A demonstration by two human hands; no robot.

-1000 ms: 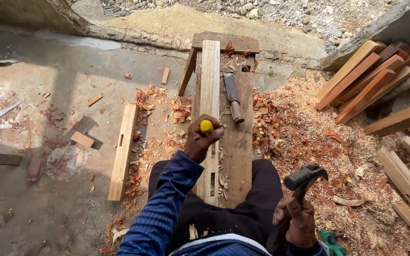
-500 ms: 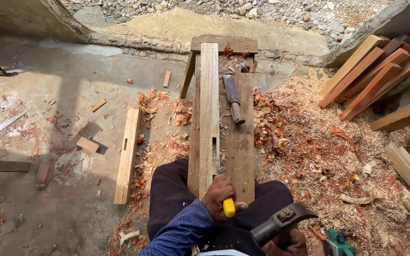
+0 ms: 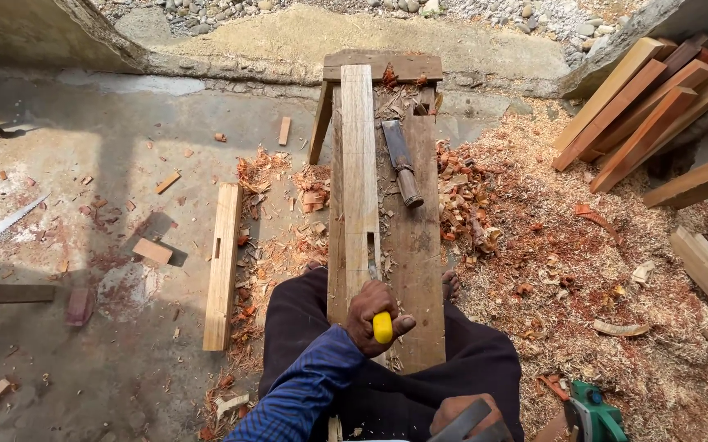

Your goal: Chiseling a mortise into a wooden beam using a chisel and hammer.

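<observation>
chisel handle (image 3: 382, 327): glossy yellow plastic
wooden rail (image 3: 359, 172): pale, planed smooth
bench (image 3: 411, 237): weathered rough wood
floor (image 3: 84, 205): matt, stained concrete
shavings (image 3: 534, 245): curly reddish wood
sleeve (image 3: 305, 393): blue checked cloth
hammer (image 3: 472, 417): dark head, probably metal

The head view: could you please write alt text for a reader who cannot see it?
A person sits astride a wooden bench, the left hand gripping a yellow-handled chisel upright on a pale plank with a cut slot. The right hand holds a hammer low at the frame edge; red wood shavings cover the ground.
</observation>
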